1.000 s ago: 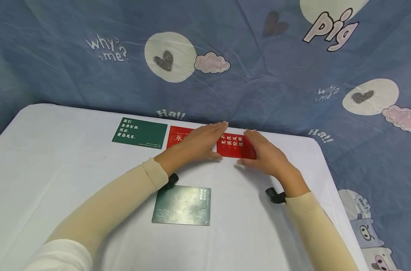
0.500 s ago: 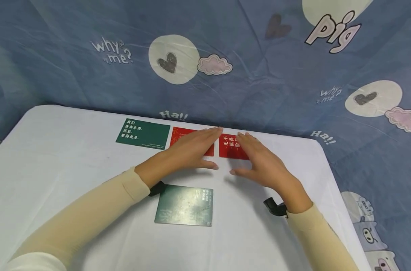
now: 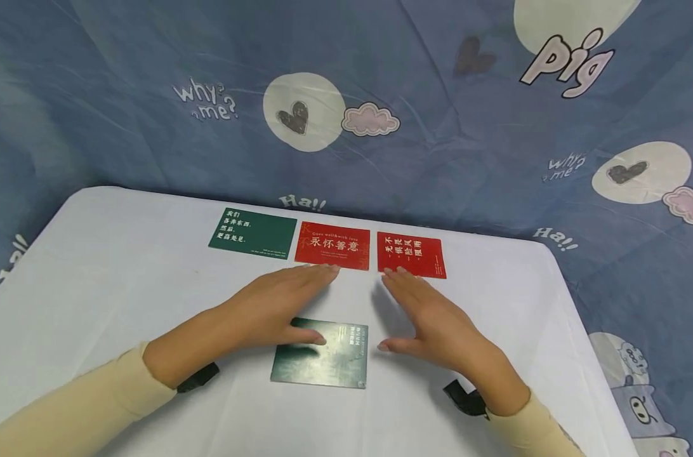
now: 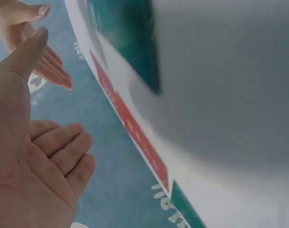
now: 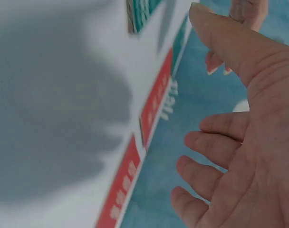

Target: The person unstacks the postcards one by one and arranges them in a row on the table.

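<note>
My left hand [image 3: 261, 311] hovers over the table, fingers straight and thumb apart, holding nothing. Its thumb overlaps a glossy dark green card [image 3: 320, 368] lying near the middle. To the right, my right hand [image 3: 438, 324] is likewise empty, with fingers extended near the lower edge of a red card with vertical white characters [image 3: 412, 251]. A second red card with a horizontal line of characters [image 3: 335, 244] lies left of that one, just beyond the left fingertips. Leftmost in the row is a green card with white writing [image 3: 255, 235]. Both wrist views show open palms.
A white-covered table [image 3: 124, 273] bears the cards, the row of three lying along its far edge. Behind it hangs a blue printed cloth [image 3: 449, 158]. Black straps or mounts show under both wrists.
Both hands have drawn back toward the body from the two red cards, uncovering them. The left hand has also shifted left, its thumb now over the near green card. The cards stay in place.
</note>
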`<state>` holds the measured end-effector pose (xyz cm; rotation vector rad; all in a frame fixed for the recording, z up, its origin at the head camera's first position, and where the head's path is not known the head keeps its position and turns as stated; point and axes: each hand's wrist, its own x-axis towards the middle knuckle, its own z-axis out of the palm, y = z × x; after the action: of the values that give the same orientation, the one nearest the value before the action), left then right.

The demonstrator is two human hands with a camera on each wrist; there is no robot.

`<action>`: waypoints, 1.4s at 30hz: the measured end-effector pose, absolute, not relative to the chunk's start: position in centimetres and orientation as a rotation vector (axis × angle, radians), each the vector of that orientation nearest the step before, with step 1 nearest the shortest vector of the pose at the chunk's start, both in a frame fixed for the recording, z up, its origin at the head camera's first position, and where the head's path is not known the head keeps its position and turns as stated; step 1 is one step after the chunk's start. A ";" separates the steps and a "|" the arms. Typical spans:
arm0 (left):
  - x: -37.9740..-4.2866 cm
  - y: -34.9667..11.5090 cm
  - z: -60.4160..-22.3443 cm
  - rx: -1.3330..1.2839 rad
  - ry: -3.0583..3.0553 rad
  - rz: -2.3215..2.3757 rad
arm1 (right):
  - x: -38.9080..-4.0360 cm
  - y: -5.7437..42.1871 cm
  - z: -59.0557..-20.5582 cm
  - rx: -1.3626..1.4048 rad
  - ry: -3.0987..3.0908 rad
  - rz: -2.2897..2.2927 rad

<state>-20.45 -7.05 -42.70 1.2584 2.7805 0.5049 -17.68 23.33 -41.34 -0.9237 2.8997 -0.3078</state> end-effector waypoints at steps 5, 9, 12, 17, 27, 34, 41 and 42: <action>-17.5 -8.7 -43.8 1.243 2.741 0.513 | -15.9 22.0 -42.8 -1.018 2.847 -0.313; -15.8 -9.6 -44.8 1.225 2.718 0.524 | -14.9 21.0 -43.7 -1.068 2.783 -0.339; -15.1 -10.1 -45.3 1.182 2.711 0.530 | -14.3 20.5 -44.2 -1.066 2.742 -0.352; -14.7 -10.4 -46.0 1.116 2.698 0.534 | -13.8 20.3 -44.5 -1.031 2.707 -0.339; -14.8 -10.4 -46.4 1.134 2.715 0.562 | -13.4 20.3 -44.8 -1.038 2.721 -0.349; -14.7 -10.4 -46.4 1.104 2.719 0.559 | -13.3 20.3 -44.9 -1.034 2.726 -0.364; -14.7 -10.3 -46.1 1.078 2.720 0.564 | -13.2 20.5 -44.9 -1.026 2.728 -0.401; -14.7 -10.3 -46.1 1.079 2.718 0.565 | -13.2 20.5 -44.8 -1.021 2.725 -0.405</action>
<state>-14.71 -10.28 -46.09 1.0791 2.7184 0.5646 -13.22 20.51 -44.83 -1.0207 2.7254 -0.4055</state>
